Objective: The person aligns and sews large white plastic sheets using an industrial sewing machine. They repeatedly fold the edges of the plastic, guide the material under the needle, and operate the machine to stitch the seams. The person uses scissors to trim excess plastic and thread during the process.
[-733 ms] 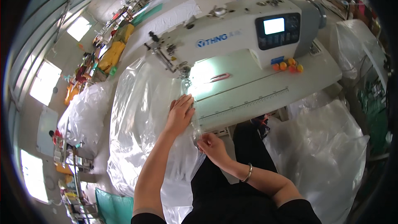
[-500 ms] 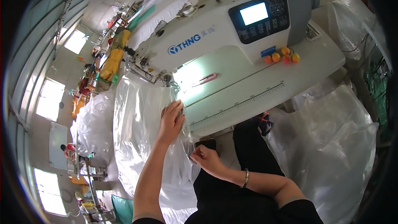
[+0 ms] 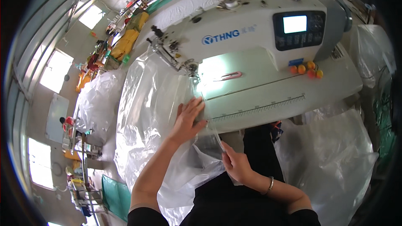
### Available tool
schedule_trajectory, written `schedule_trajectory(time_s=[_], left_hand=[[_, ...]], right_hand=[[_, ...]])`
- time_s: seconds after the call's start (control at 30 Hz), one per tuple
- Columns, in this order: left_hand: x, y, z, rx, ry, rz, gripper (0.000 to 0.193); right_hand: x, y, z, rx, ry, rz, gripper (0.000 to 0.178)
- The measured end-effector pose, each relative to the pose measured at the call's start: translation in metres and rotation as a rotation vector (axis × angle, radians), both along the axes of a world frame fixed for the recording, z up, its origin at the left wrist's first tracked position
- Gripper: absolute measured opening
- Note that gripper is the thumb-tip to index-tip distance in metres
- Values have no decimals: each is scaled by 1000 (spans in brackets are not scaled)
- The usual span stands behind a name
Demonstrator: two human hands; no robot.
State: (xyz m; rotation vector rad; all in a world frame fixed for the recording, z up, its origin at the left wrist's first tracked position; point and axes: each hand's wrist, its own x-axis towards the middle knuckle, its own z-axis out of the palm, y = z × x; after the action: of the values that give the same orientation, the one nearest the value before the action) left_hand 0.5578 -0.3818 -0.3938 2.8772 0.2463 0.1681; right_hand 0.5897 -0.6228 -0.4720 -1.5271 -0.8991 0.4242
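Observation:
A large sheet of clear plastic film [image 3: 144, 96] hangs over the left side of a white sewing machine [image 3: 255, 31], its edge running up to the lit needle area [image 3: 192, 70]. My left hand [image 3: 187, 120] lies on the film just in front of the needle, fingers stretched out. Nearer my lap, my right hand [image 3: 238, 165] pinches the film's edge between thumb and fingers. That edge runs fairly straight between the two hands. Pink-handled thread snips [image 3: 231, 75] lie on the machine bed, right of the needle.
Small orange and red balls [image 3: 310, 73] sit by the machine's pillar. A ruler scale [image 3: 268, 105] runs along the bed's front. More clear plastic [image 3: 326, 159] is heaped at the right, with a white plastic bundle [image 3: 100, 100] at the left. A green cloth [image 3: 116, 196] hangs at lower left.
The view has shifted, so the machine appears farther right. My right hand has moved outward from the left hand, drawing the film's edge straighter. My left hand still lies on the film.

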Motion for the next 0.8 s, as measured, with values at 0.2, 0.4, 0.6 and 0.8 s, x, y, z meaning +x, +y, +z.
schedule_trajectory(time_s=[0.2, 0.4, 0.6, 0.8], left_hand=[[-47, -38, 3, -28, 20, -70, 59], [-58, -43, 8, -172, -128, -169, 35], [-14, -6, 18, -292, -313, 57, 29], [9, 45, 17, 48, -203, 92, 36]], right_hand=[[24, 12, 26, -39, -418, -55, 31], [71, 102, 66, -295, -660, -238, 29], [75, 144, 55, -545, -743, -303, 26], [81, 161, 57, -614, -841, -263, 36]])
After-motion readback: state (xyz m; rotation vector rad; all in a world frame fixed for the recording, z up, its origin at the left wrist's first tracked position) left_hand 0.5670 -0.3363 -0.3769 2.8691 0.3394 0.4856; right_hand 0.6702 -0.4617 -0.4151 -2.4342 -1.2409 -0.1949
